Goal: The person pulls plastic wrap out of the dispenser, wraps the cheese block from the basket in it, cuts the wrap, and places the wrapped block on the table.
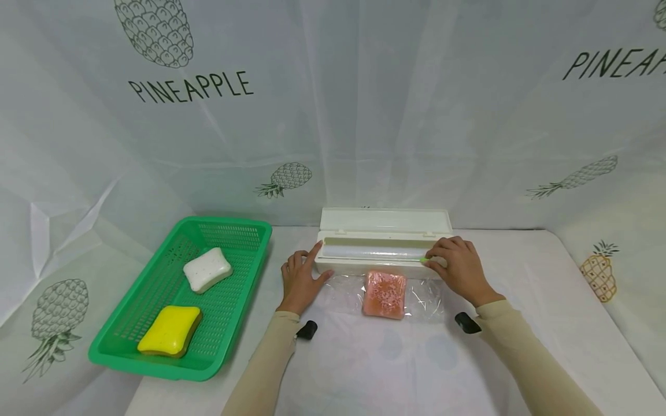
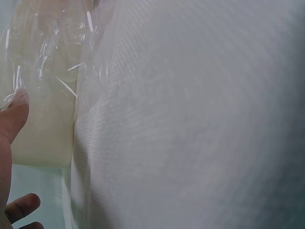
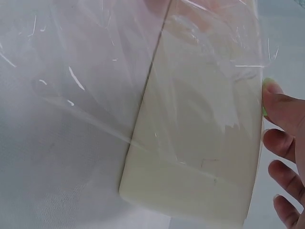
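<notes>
A white cling film dispenser box (image 1: 374, 268) lies at the table's back edge, its lid (image 1: 386, 220) raised and a roll of cling film (image 1: 372, 252) inside. My left hand (image 1: 300, 282) rests at the box's left end, index finger along the upper corner and thumb low at the front, touching the film. At the right end, my right hand (image 1: 460, 270) pinches a small green slide cutter (image 1: 423, 260) on the front edge, partly hidden by the fingers. Clear film (image 1: 424, 297) spreads out in front of the box, with a pink sponge (image 1: 385, 296) lying there.
To the left stands a green plastic basket (image 1: 247, 300) with a white sponge (image 1: 207, 270) and a yellow sponge (image 1: 170, 330) in it. A pineapple-printed curtain (image 1: 395, 115) hangs behind the white-covered table (image 1: 541, 323).
</notes>
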Available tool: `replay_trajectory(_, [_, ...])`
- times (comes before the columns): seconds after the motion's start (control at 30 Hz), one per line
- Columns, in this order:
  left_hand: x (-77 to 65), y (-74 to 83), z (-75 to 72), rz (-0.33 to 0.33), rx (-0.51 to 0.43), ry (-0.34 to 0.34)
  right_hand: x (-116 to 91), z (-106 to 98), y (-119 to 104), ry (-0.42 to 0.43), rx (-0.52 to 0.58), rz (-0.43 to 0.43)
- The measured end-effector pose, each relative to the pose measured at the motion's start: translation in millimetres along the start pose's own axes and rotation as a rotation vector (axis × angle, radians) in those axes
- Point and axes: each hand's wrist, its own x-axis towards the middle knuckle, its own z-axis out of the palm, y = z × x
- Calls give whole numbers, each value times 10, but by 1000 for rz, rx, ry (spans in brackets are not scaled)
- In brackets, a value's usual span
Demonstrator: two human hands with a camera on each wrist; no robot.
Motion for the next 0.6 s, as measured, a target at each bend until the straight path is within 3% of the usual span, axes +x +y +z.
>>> replay_trajectory(0.6, [6, -8, 8, -4, 1, -18, -62, -31, 98, 8, -19, 4])
